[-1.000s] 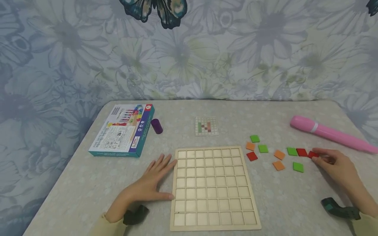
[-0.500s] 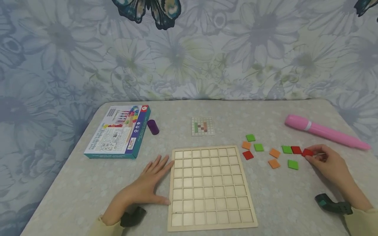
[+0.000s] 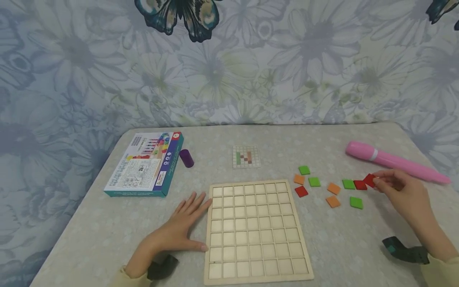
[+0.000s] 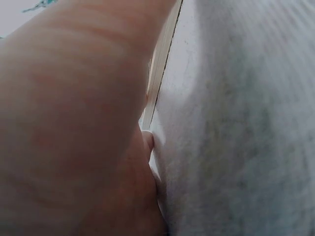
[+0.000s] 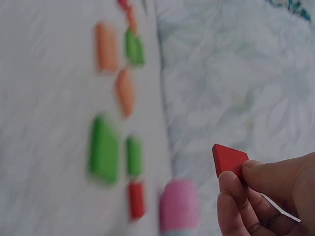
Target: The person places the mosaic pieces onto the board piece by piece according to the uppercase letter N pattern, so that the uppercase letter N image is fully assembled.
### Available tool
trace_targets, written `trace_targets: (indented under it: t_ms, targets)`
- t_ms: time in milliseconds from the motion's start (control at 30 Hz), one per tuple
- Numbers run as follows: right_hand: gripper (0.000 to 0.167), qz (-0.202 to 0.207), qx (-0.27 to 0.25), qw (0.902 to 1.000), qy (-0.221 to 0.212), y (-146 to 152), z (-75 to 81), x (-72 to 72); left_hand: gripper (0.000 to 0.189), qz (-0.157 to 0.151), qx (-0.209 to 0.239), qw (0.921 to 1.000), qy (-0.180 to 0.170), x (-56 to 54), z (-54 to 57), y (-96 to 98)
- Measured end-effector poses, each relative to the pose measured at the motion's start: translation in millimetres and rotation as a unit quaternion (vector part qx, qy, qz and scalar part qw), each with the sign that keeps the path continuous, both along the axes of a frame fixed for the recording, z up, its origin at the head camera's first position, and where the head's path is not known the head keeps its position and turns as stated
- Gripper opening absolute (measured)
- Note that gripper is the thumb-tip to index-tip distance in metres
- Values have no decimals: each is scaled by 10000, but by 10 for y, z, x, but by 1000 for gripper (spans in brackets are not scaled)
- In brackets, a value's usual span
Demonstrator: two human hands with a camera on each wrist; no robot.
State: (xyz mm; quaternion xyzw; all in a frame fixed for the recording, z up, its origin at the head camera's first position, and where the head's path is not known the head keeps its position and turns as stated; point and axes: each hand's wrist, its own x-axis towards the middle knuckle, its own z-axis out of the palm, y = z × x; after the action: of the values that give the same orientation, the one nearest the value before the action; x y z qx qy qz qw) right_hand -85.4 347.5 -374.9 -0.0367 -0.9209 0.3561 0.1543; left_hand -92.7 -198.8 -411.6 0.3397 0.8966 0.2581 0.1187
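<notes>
1. Currently, I record the right hand (image 3: 408, 195), right of centre in the head view, with thumb and fingertips clamped on a red tile (image 3: 369, 180).
2. My right wrist view shows that piece tilted and lifted off the table, apart from its neighbours.
3. Left hand (image 3: 175, 229), lower left of the head view: fingers spread apart, palm down, with thumb and index fingertip at the left rim of the wooden board (image 3: 257, 236). In my left wrist view the arm hides most of that hand.
4. The board lies flat at the bottom centre of the frame, ruled into square cells.
5. On the table, right of the board, I count four green tiles (image 3: 314, 182), three orange tiles (image 3: 333, 188) and two loose red tiles (image 3: 360, 185). One loose red lies just below and left of the held piece, next to a green.
6. A pink pen-shaped object (image 3: 398, 162) slants across the right edge, just beyond the right hand; I cannot tell whether they touch.
7. Upper centre of the table: a small pattern card (image 3: 246, 157) with a printed grid.
8. Left of it: a purple cylinder (image 3: 186, 158), beside a printed box (image 3: 147, 165).
</notes>
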Motion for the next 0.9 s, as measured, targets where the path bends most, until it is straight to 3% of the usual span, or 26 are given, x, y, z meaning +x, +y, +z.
trace_targets:
  t_ms: [233,400,633,833,900]
  targets:
    - [16,790,-911,9913,534,-653,350,4,115,-14,-98,9999,24,11,6,3]
    - [16,1611,-1487,9750,362,-1115,381,1,117,-4,-267,9996,55,10,25,26]
    - [15,2489,-2801,9230,-878,-1808,126,-22,117,10,-336,9994,-2,7,37,33]
    - [12,2992,-3166,8850,-1641,-2275,-63,83,117,-16,-361,9993,-49,7,29,30]
    - [11,3025,-3177,8809,-1779,-2367,-110,116,117,-20,-400,9992,-26,-5,32,35]
